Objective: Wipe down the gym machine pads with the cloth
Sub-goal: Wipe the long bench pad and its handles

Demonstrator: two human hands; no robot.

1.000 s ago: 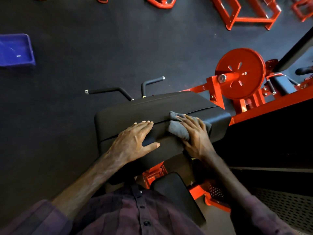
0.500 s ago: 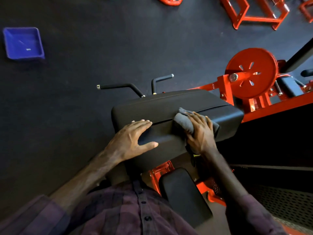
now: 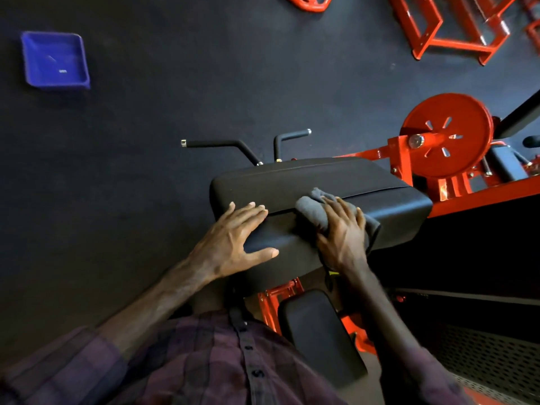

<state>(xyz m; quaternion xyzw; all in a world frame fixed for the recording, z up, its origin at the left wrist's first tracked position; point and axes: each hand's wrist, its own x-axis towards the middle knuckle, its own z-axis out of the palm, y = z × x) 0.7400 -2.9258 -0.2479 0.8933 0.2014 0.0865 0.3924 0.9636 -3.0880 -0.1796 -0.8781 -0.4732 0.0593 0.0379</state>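
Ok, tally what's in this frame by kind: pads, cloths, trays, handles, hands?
Pads: 2, big pad and small pad
Cloths: 1, cloth
Trays: 1, blue tray
Handles: 2, long handle and short handle
Hands: 2, left hand and right hand
Total: 8

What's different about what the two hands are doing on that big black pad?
The left hand lies bare on the pad, fingers straight and thumb spread wide; the right hand presses a grey cloth onto it. The left hand sits near the pad's left end, the right hand nearer its middle, by the seam. Both rest palm down on the same pad, fingers pointing away from the person.
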